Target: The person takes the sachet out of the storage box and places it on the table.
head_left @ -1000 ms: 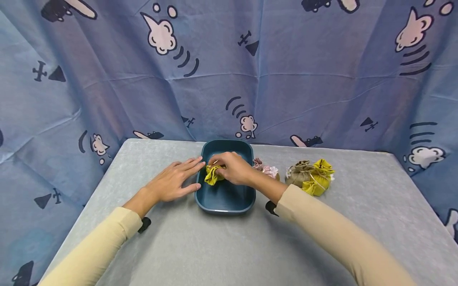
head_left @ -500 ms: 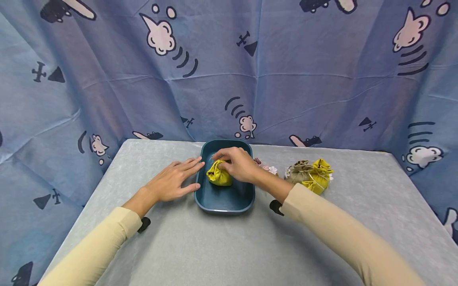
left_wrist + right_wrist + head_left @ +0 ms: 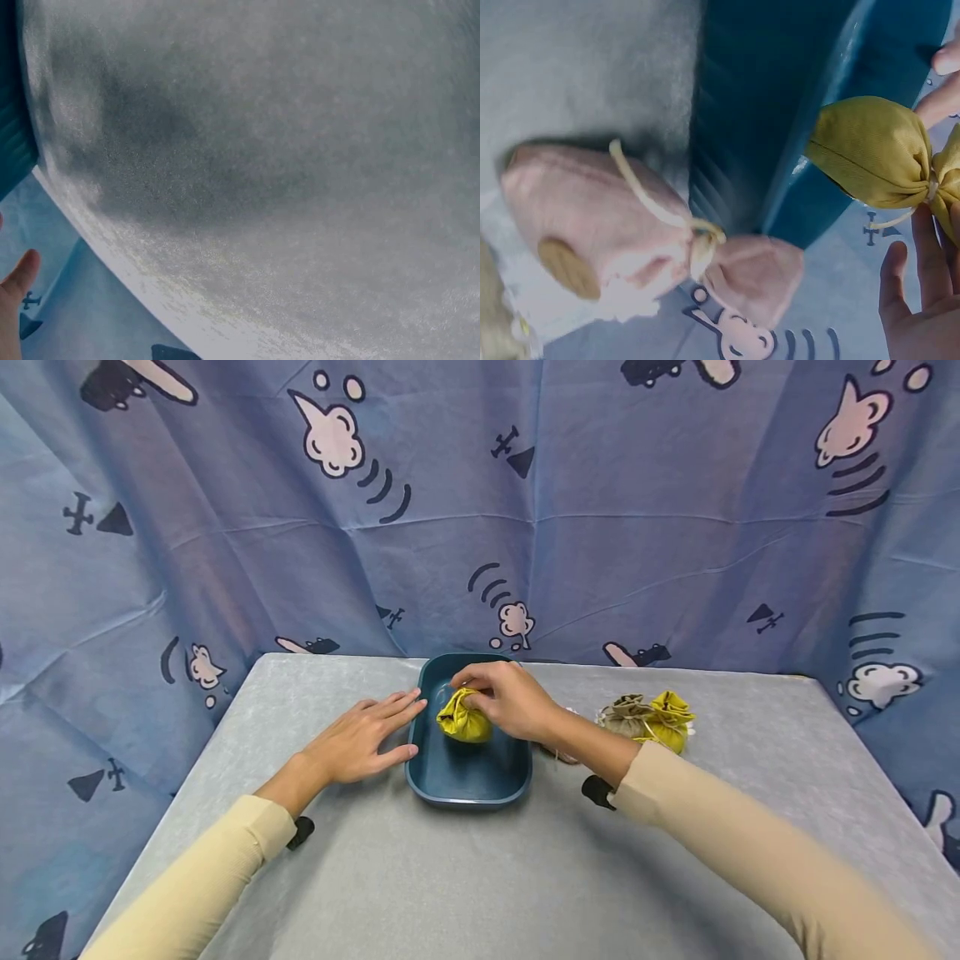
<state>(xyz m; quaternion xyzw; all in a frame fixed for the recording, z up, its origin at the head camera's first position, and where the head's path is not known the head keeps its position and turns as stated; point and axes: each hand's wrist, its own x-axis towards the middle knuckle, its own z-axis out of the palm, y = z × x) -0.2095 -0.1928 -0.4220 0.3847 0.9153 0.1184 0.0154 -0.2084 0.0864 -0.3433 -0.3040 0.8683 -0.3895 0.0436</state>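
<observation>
My right hand (image 3: pixel 517 702) pinches a yellow drawstring pouch (image 3: pixel 462 720) by its gathered neck. The pouch hangs inside the outline of a dark blue, rounded rectangular tub (image 3: pixel 470 795), seen over its floor. In the right wrist view the rounded body of the yellow pouch (image 3: pixel 870 154) shows beside the tub wall, with a pale cord round its neck. My left hand (image 3: pixel 360 739) lies with fingers spread, fingertips right at the tub's left rim. Only a fingertip (image 3: pixel 24 274) shows in the left wrist view, low at the left edge.
A pink drawstring pouch (image 3: pixel 600 217) lies beside the tub's right side, mostly hidden by my forearm in the head view. Farther right sit a brown pouch (image 3: pixel 626 717) and another yellow pouch (image 3: pixel 667 727). A patterned blue curtain (image 3: pixel 480 510) hangs behind the grey table (image 3: pixel 360 860).
My right hand has drawn the yellow pouch up and slightly right, away from the tub's left wall. More of the pouch's body shows now. My left hand has stayed in place.
</observation>
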